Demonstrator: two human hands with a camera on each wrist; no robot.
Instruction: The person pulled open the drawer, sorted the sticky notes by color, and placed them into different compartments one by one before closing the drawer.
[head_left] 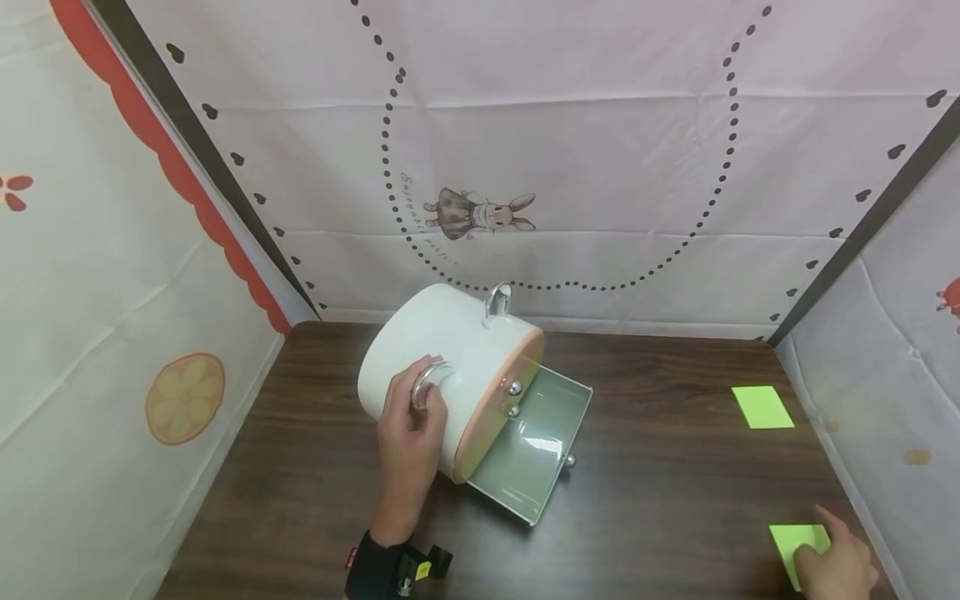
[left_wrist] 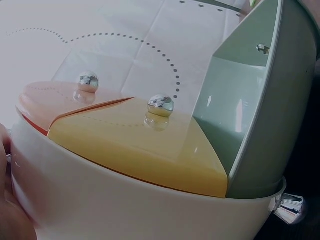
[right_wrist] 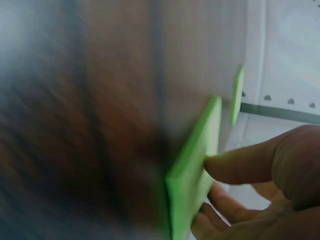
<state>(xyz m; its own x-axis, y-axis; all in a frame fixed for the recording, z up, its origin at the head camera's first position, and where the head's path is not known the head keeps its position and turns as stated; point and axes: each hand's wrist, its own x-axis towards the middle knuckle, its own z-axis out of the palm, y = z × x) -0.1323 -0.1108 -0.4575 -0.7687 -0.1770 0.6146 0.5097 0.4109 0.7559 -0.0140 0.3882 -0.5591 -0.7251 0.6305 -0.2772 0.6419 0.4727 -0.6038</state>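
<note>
A round white container (head_left: 423, 333) lies on its side, its face split into a pink (left_wrist: 65, 100) and a yellow drawer front (left_wrist: 140, 145) with silver knobs. A pale green drawer (head_left: 536, 433) is pulled out from it. My left hand (head_left: 408, 421) grips the clear ring handle (head_left: 423, 387) on the container's near side. At the lower right, my right hand (head_left: 840, 562) is at a bright green sticky-note pad (head_left: 791, 546). Its thumb (right_wrist: 245, 165) lies against the pad's face, with the other fingers close by the edge. Nothing shows inside the green drawer.
A second green pad (head_left: 762, 407) lies farther back on the right of the dark wooden table (head_left: 660, 483). A silver loop (head_left: 498, 300) stands on the container's far side. Printed cloth walls (head_left: 600, 183) enclose the table at the back and both sides.
</note>
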